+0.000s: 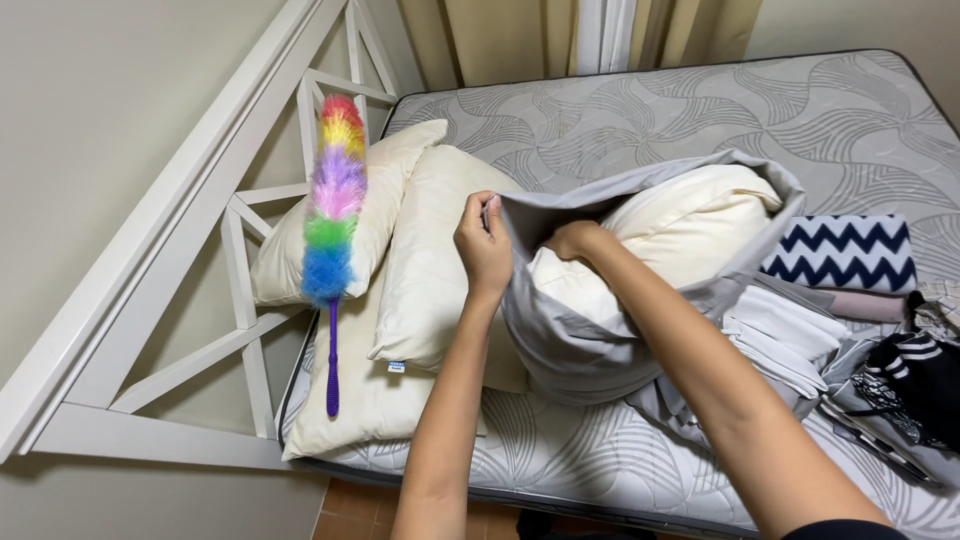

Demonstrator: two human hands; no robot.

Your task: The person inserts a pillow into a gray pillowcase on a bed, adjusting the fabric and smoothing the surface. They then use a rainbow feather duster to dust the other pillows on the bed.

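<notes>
The left hand (483,243) pinches the open edge of the grey pillowcase (560,330) — fingers closed tight on the cloth. The right hand (574,240) is pushed into the case's mouth, curled on the cream pillow (680,225) half inside it; how firmly it grips I cannot tell. The case lies on the mattress (700,110), right of 2 bare pillows (425,270). A rainbow duster (333,215) leans left of those, against the white headboard (150,300).
</notes>
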